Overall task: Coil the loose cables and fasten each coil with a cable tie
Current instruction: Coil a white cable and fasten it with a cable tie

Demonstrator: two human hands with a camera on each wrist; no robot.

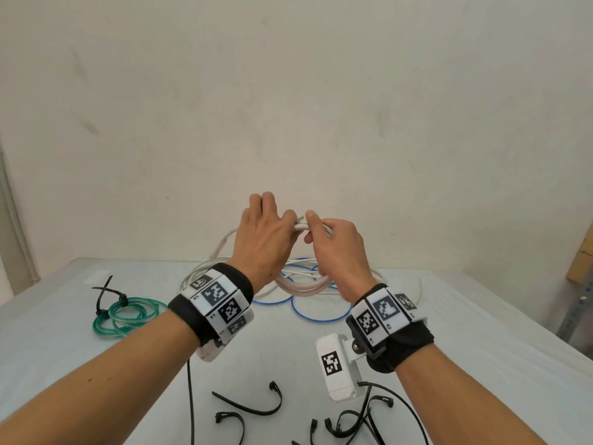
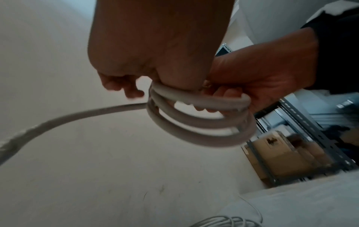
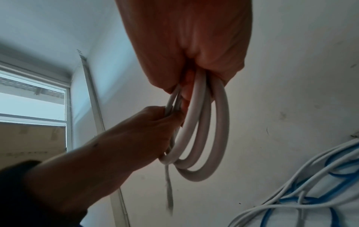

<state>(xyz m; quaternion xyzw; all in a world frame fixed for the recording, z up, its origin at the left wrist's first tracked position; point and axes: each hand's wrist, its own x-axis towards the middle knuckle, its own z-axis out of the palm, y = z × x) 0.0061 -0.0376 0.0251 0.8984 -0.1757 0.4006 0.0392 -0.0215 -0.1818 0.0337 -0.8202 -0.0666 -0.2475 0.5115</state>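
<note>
Soft, even daylight; sharp head view, smeared wrist views.

The head view was bright and flat, with only faint shadows on the tabletop [image 1: 481,332] and straight lines bowed near the edges. Both wrist views were dimmer and backlit: the window [image 3: 33,98] glared pale blue-white, the left hand [image 2: 155,46] and right hand [image 3: 186,38] sat in shade, and the white cable [image 2: 77,115] was motion-blurred.

both forearms reach from the lower frame corners to frame center, raised, wrists banded. left hand [image 1: 264,234]: back up, fingers curled, gripping the white cable coil [image 3: 202,135]. right hand [image 1: 337,248]: touching the left, fingers curled round the same coil.
</note>
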